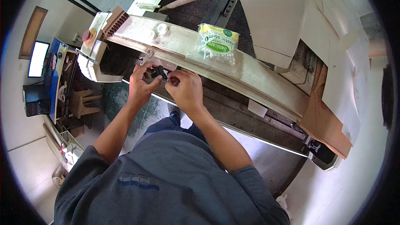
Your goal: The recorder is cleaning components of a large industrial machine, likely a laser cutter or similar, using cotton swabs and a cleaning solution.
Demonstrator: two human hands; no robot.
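Two bare hands met just in front of the pale machine beam (135,27), near the middle of the view. The left hand (141,81) was bent nearly closed, its thumb and fingers gripping a small black part (157,72) that lay just below the beam's near edge. The right hand (185,89) was curled, with thumb and forefinger drawn close together at the right side of that part; whether they had hold of the tiny white bit (166,73) there, I could not tell. On the beam, beyond the right hand, lay a clear packet of cotton swabs (216,46) with a green and yellow print, and to its left sat a round white cap-like piece (162,28). Farther left, a brown comb-like block (115,21) stood near a red button (86,36) at the beam's end. Behind the beam, a long stick (187,1) with a thick, pale grip rested across a dark mesh bed (183,18). Large white sheets (275,12) hung over the right part of the machine, near a brown sheet (323,125). At the far left, a lit screen (38,59) stood above a black box (36,100), and a wooden stool (85,102) stood on the floor
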